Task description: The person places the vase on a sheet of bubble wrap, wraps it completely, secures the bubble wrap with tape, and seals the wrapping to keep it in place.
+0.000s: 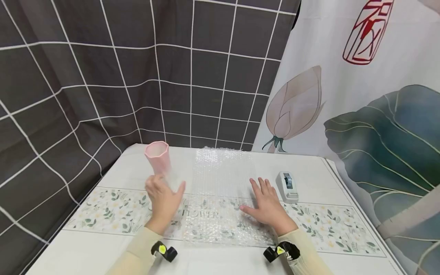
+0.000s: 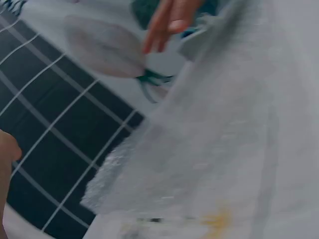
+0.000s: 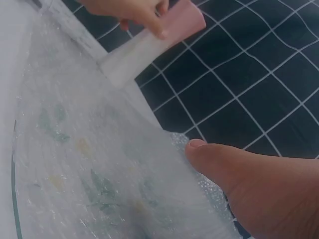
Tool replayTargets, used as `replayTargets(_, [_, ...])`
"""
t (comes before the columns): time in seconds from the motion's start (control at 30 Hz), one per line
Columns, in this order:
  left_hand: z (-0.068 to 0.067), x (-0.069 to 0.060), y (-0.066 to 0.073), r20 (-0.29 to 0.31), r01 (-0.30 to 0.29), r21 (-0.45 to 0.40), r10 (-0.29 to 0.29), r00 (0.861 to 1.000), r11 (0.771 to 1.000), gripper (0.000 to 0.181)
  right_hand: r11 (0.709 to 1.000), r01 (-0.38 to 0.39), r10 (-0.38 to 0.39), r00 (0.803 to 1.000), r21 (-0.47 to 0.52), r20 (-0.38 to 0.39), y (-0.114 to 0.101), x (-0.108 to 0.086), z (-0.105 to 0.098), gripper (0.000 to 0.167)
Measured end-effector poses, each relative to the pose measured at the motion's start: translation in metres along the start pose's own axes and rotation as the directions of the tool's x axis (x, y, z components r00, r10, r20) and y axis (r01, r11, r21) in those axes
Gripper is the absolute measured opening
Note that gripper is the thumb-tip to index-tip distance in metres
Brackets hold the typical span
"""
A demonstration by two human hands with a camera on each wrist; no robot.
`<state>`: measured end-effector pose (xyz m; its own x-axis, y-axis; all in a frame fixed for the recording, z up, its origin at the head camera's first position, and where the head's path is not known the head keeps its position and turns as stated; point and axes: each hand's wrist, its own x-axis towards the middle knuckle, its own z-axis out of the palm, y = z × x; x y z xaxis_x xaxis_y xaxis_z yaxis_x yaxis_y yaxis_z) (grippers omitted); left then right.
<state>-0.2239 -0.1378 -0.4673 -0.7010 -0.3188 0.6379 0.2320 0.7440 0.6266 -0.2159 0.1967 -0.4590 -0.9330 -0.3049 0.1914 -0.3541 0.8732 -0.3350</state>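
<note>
Dark curtain with a white grid hangs behind and to the left; to the right, a white curtain is printed with a large pinkish bud, a blue-green leaf and a red emblem. Before them stands a white counter, crossed from side to side by a printed band of small pale flowers and green leaves.

Across the middle of the counter lies a flat, see-through sheet of bubble wrap, reaching the far edge and covering part of the floral band, where some lettering shows.

Left of the wrap, near the back, a pink cup with an angular rim stands with its open mouth up. Its lower part looks pale and blurred.

A person's two hands come in from the near side, in cream sleeves, with a small camera strapped at each wrist. The left hand is beside the base of the cup, fingers loosely bent and thumb spread away, not wrapped around it; whether the fingertips touch it cannot be told. The right hand holds nothing, its fingers stretched and spread by the right side of the wrap; contact with the sheet is unclear.

Just beyond the right fingers, on the counter, sits a small white tape dispenser.
</note>
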Motion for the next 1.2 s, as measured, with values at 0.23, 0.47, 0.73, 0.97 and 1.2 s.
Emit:
replayTargets(0.23, [-0.023,0.052,-0.012,-0.037,0.214,-0.214,-0.227,0.973,0.953,0.109,1.000,0.010,-0.009,1.000,0.008,-0.004,-0.001,0.001,-0.003,0.100])
replayTargets(0.47, [-0.034,0.087,-0.007,0.183,0.343,-0.355,-0.296,0.938,0.870,0.111,1.000,0.001,-0.001,1.000,0.029,-0.010,0.001,0.002,-0.010,0.099])
replayTargets(0.73, [-0.035,0.095,-0.003,0.240,0.351,-0.390,-0.274,0.931,0.851,0.086,0.999,0.016,-0.016,1.000,0.045,-0.004,-0.001,0.003,-0.008,0.095])
replayTargets(0.97, [-0.036,0.100,0.013,0.232,0.311,-0.332,-0.242,0.942,0.891,0.084,0.998,0.037,-0.036,0.999,0.051,-0.024,-0.003,0.003,-0.005,0.094])
replayTargets(1.2, [-0.040,0.095,0.046,0.238,0.308,-0.367,-0.231,0.943,0.878,0.080,0.990,0.086,-0.083,0.996,0.112,-0.032,-0.013,0.007,-0.004,0.095])
